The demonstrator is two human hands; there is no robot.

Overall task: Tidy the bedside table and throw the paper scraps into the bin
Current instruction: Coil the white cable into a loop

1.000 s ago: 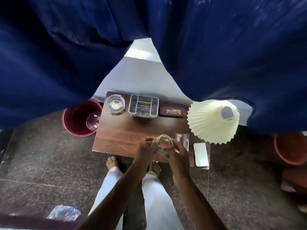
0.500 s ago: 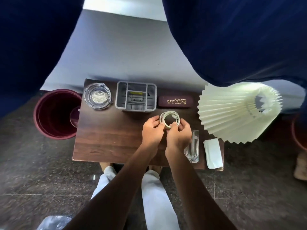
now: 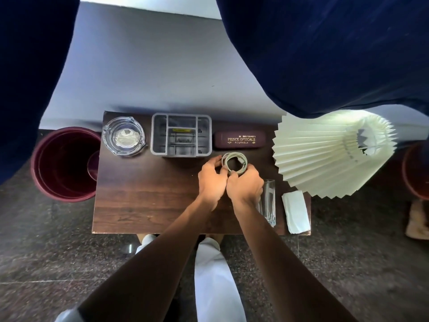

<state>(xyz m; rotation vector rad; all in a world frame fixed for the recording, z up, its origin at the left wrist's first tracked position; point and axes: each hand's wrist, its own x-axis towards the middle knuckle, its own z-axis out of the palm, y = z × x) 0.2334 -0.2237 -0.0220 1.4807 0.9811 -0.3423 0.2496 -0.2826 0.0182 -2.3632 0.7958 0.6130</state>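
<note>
A dark wooden bedside table (image 3: pixel 139 201) stands below me. Both hands hold a coiled pale cable (image 3: pixel 234 162) low over its middle, just in front of the maroon glasses case (image 3: pixel 239 140). My left hand (image 3: pixel 212 180) pinches the coil's left side, and my right hand (image 3: pixel 246 184) grips its near right side. A maroon bin (image 3: pixel 62 163) stands on the floor at the table's left. A folded white paper (image 3: pixel 296 211) lies at the table's near right corner.
Along the back edge sit a glass ashtray (image 3: pixel 123 137) and a grey compartment organiser (image 3: pixel 181 135). A tall drinking glass (image 3: pixel 268 201) stands right beside my right wrist. A pleated cream lampshade (image 3: pixel 329 154) overhangs the table's right. Dark blue curtains hang overhead.
My hands carried the coiled cable from the table's front edge toward the back, near the glasses case. My view tilted and the curtains fell back from the middle.
</note>
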